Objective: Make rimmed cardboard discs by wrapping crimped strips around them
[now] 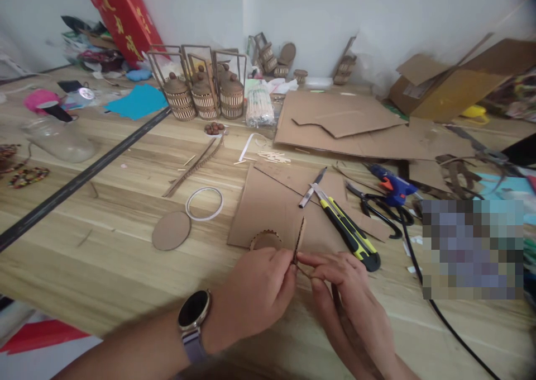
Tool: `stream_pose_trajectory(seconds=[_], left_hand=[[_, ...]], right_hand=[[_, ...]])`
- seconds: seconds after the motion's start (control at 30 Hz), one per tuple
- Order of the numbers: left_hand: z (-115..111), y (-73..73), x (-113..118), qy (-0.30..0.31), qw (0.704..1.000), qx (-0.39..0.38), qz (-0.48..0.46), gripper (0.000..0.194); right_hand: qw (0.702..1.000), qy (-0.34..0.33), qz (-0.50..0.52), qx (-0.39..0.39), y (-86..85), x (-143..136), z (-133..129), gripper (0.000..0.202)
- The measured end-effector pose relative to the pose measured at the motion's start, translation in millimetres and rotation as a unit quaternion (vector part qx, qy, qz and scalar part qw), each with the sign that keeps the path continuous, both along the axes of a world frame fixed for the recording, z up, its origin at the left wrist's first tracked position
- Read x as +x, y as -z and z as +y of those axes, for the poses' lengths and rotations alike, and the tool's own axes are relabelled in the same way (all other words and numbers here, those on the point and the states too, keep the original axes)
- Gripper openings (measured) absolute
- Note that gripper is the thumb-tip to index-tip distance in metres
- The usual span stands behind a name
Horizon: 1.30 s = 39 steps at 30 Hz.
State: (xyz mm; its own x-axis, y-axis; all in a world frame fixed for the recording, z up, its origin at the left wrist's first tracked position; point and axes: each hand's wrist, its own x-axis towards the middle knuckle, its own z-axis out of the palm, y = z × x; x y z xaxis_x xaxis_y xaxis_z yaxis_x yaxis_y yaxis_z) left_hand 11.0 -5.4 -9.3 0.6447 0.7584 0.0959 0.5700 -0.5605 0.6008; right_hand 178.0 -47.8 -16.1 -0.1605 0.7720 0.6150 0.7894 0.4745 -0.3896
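Cardboard strip (300,236) narrow, brown; wavy corrugated edge showing.

- Right of the cutter (349,232), a pixelated patch (473,250) masks whatever lies there.
- Left of the cutter, the left hand (257,285) covers the near part of a toothed cardboard round (267,240).
- Beside it, fingers hide the lower end of a cardboard strip (300,234).
- Far beyond the cutter, small wicker-like pieces (268,58) look blurred, perhaps baskets.
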Motion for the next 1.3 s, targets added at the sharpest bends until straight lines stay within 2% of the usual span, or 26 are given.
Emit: stream_pose_trajectory(seconds=[0.23, 0.43, 0.63, 0.83, 1.07, 1.3], left_hand=[[1.1, -0.2, -1.7, 0.001, 1.0, -0.002, -0.008, 0.023], [2.7, -2.5, -0.9, -0.002, 1.0, -0.022, -0.018, 0.031], [2.4, -1.3, -0.5, -0.006, 1.0, 0.004, -0.006, 0.03], [1.9, -0.3, 0.0, -0.005, 1.0, -0.016, 0.01, 0.03], [1.7, 0.9, 0.3, -0.019, 0.999, -0.006, 0.028, 0.024], [3.9, 0.2, -2.3, -0.017, 1.0, -0.017, -0.018, 0.024]], right_hand=[[1.0, -0.007, -0.002, 0.001, -4.5, 0.6, 0.2, 0.017], [1.0, 0.002, -0.011, 0.012, -6.0, -0.2, 2.0, 0.018], [1.0, 0.007, -0.016, 0.022, -2.7, -0.7, 2.7, 0.018], [1.0, 0.004, -0.007, 0.018, 2.0, -3.3, 1.5, 0.019], [1.0, -0.004, 0.004, 0.009, 5.0, -4.9, 0.4, 0.019], [1.0, 0.006, 0.018, 0.007, 6.7, -4.5, -0.7, 0.019]])
